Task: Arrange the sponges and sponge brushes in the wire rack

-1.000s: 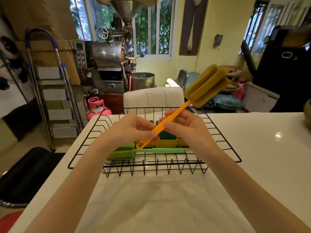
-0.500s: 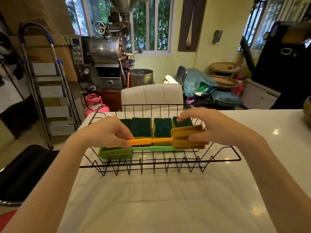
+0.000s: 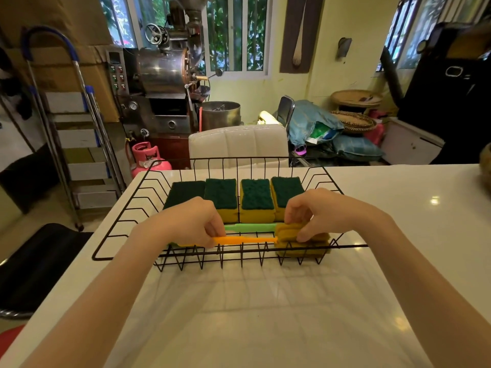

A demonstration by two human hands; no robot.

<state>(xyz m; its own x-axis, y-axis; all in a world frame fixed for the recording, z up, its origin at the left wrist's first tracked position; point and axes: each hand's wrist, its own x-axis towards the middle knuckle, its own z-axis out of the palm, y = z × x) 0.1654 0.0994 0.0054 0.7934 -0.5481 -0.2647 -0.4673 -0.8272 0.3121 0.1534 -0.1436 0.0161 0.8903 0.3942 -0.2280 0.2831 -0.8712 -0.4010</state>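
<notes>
Orange-handled sponge brush [image 3: 247,239], mustard foam head, lies along the wire rack's [image 3: 329,181] front; left hand [image 3: 194,224] pinches its handle, right hand [image 3: 316,211] grips the foam. Four green-topped sponges [image 3: 256,193] line up behind.

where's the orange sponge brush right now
In the head view the orange sponge brush lies along the wire rack's near edge, just in front of the green brush, held by the left hand and right hand.

Both forearms are bare to the frame's edge, no sleeves showing. The left hand [image 3: 194,221] and right hand [image 3: 322,211] wear no gloves, rings or watch.
</notes>
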